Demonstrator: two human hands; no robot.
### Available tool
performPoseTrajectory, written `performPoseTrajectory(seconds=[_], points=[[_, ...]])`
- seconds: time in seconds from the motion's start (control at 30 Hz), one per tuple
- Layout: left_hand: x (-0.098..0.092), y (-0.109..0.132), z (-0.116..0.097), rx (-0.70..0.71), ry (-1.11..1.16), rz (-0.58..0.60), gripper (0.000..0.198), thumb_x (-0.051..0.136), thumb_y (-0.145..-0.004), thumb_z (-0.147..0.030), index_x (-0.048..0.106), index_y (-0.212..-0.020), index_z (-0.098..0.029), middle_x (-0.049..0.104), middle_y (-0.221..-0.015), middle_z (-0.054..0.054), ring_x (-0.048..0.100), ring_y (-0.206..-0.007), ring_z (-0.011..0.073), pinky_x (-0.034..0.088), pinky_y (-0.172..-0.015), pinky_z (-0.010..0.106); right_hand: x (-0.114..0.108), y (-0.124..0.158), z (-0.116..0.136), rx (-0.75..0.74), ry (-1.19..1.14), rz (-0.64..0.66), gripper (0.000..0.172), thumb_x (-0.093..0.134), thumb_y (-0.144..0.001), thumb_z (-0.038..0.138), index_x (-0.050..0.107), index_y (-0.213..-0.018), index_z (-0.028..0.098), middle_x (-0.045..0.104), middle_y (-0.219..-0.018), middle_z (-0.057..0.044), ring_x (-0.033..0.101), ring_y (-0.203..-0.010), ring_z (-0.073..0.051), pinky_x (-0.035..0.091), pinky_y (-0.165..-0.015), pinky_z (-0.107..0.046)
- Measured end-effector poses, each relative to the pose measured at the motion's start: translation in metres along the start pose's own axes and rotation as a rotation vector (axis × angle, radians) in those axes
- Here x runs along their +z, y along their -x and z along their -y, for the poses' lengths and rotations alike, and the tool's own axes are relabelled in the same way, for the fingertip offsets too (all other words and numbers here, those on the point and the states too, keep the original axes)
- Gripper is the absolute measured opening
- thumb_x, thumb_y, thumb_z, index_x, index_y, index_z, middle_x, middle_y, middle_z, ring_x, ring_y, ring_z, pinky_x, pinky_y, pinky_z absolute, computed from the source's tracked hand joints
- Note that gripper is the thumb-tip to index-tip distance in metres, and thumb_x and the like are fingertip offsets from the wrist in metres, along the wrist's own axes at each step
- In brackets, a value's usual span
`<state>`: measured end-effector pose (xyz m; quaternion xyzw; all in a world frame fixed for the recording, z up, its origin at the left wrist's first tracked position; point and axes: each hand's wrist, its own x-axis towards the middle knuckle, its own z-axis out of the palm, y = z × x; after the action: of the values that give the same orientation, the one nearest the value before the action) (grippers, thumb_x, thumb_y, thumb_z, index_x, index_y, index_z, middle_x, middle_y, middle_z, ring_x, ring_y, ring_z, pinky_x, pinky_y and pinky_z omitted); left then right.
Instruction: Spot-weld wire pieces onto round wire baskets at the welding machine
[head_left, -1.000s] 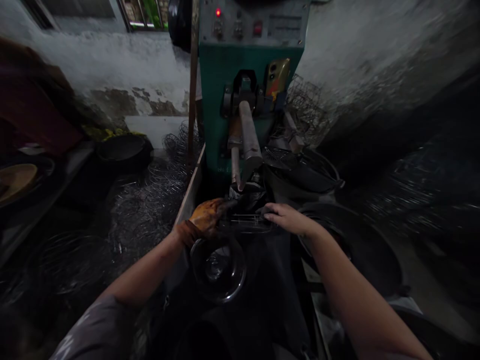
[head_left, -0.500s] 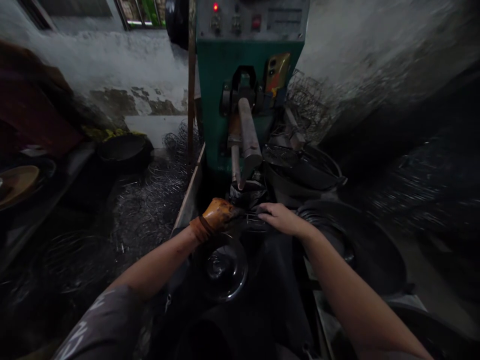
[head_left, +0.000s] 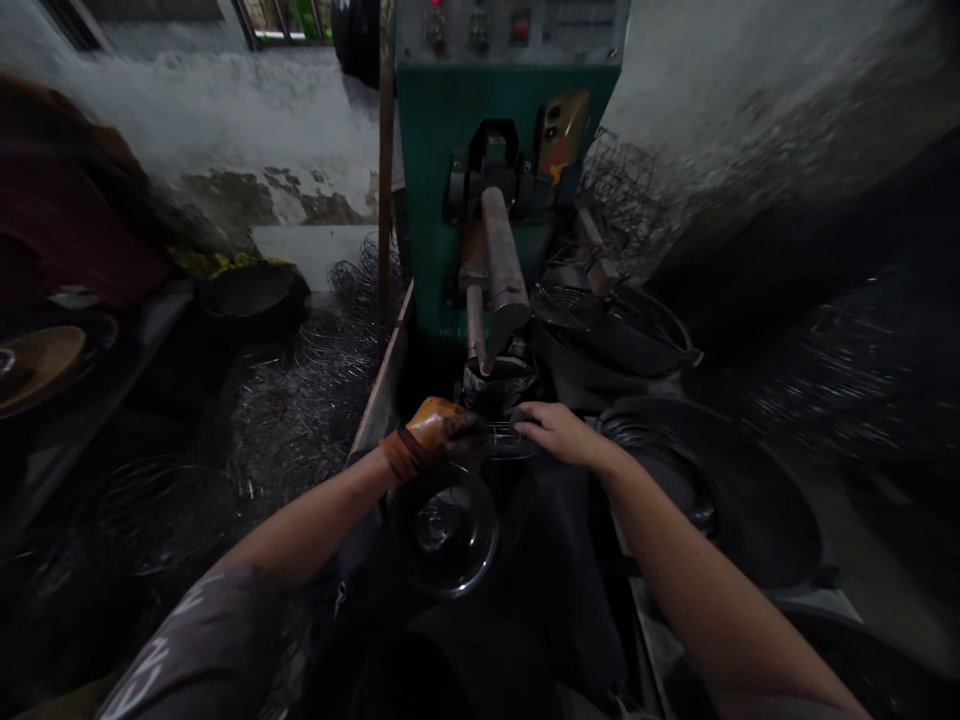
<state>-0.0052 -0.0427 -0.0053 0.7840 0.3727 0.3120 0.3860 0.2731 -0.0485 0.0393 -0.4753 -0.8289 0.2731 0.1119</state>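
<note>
Head view: we have both hands close together at mid-frame, just below a green machine [head_left: 510, 92], with a wire piece [head_left: 501, 435] lying between them under the metal tip. Our left hand [head_left: 442, 428], in a stained orange glove, curls its darkened fingers at the left end of that wire piece; it is too dark for us to tell whether they are closed on it. Our right hand [head_left: 559, 432], bare with blackened fingertips, pinches the right end between thumb and fingers. Just below our left hand is a round, shiny-rimmed piece [head_left: 444, 530]. Heaped wire [head_left: 292, 410] spreads to our left, and a wide dark pan [head_left: 765, 500] sits beyond our right forearm. A phone [head_left: 566, 130] leans against the machine's front.
</note>
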Motion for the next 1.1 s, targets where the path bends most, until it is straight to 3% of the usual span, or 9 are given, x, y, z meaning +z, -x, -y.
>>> performPoseTrajectory(seconds=[0.13, 0.33, 0.43, 0.57, 0.73, 0.97, 1.1], points=[[-0.005, -0.01, -0.006, 0.001, -0.051, 0.017, 0.031, 0.076, -0.084, -0.054, 0.082, -0.082, -0.024, 0.075, -0.075, 0.008, 0.071, -0.079, 0.0261, 0.053, -0.074, 0.031, -0.008, -0.013, -0.001, 0.03, 0.031, -0.073, 0.018, 0.063, -0.098, 0.028, 0.079, -0.102, 0.02, 0.082, -0.105, -0.011, 0.076, -0.102, -0.029, 0.058, -0.094, -0.038], [-0.022, -0.025, -0.033, -0.039, -0.203, -0.037, 0.031, 0.069, -0.092, -0.043, 0.077, -0.078, -0.017, 0.072, -0.074, 0.006, 0.064, -0.07, 0.0193, 0.043, -0.066, 0.027, -0.016, -0.018, -0.017, 0.047, -0.001, -0.576, 0.026, 0.067, -0.092, 0.034, 0.079, -0.11, 0.02, 0.081, -0.117, -0.015, 0.073, -0.116, -0.034, 0.057, -0.105, -0.048], [-0.031, -0.024, -0.043, -0.094, -0.216, -0.057, 0.035, 0.064, -0.096, -0.044, 0.077, -0.083, -0.015, 0.071, -0.075, 0.004, 0.062, -0.071, 0.0166, 0.038, -0.064, 0.025, -0.005, -0.007, -0.027, 0.098, -0.097, -0.714, 0.032, 0.064, -0.091, 0.039, 0.079, -0.112, 0.019, 0.082, -0.113, -0.015, 0.076, -0.109, -0.033, 0.059, -0.101, -0.048], [-0.032, -0.025, -0.044, -0.154, -0.118, -0.127, 0.036, 0.066, -0.094, -0.049, 0.079, -0.089, -0.015, 0.071, -0.077, 0.005, 0.064, -0.078, 0.0194, 0.041, -0.064, 0.024, 0.021, 0.01, -0.033, 0.184, -0.167, -0.669, 0.036, 0.061, -0.087, 0.044, 0.08, -0.105, 0.018, 0.083, -0.105, -0.015, 0.078, -0.103, -0.034, 0.062, -0.097, -0.048], [-0.019, -0.033, -0.029, -0.245, -0.017, -0.243, 0.026, 0.071, -0.091, -0.041, 0.083, -0.096, -0.019, 0.077, -0.085, 0.007, 0.07, -0.093, 0.0257, 0.05, -0.07, 0.025, 0.047, 0.018, -0.032, 0.28, -0.196, -0.57, 0.035, 0.06, -0.085, 0.046, 0.08, -0.098, 0.021, 0.083, -0.105, -0.016, 0.078, -0.104, -0.035, 0.062, -0.095, -0.047], [-0.006, -0.044, -0.008, -0.351, 0.184, -0.286, 0.024, 0.078, -0.085, -0.031, 0.085, -0.102, -0.015, 0.081, -0.092, 0.007, 0.073, -0.086, 0.0233, 0.055, -0.071, 0.026, 0.059, 0.016, -0.034, 0.317, -0.297, -0.525, 0.034, 0.059, -0.083, 0.046, 0.079, -0.095, 0.022, 0.084, -0.103, -0.014, 0.079, -0.101, -0.033, 0.062, -0.094, -0.045], [-0.009, -0.044, -0.006, -0.353, 0.149, -0.266, 0.028, 0.082, -0.081, -0.035, 0.085, -0.099, -0.014, 0.08, -0.089, 0.007, 0.072, -0.082, 0.0233, 0.054, -0.067, 0.026, 0.063, 0.017, -0.035, 0.352, -0.3, -0.53, 0.027, 0.061, -0.082, 0.041, 0.077, -0.092, 0.022, 0.084, -0.102, -0.014, 0.079, -0.103, -0.033, 0.061, -0.095, -0.045]])
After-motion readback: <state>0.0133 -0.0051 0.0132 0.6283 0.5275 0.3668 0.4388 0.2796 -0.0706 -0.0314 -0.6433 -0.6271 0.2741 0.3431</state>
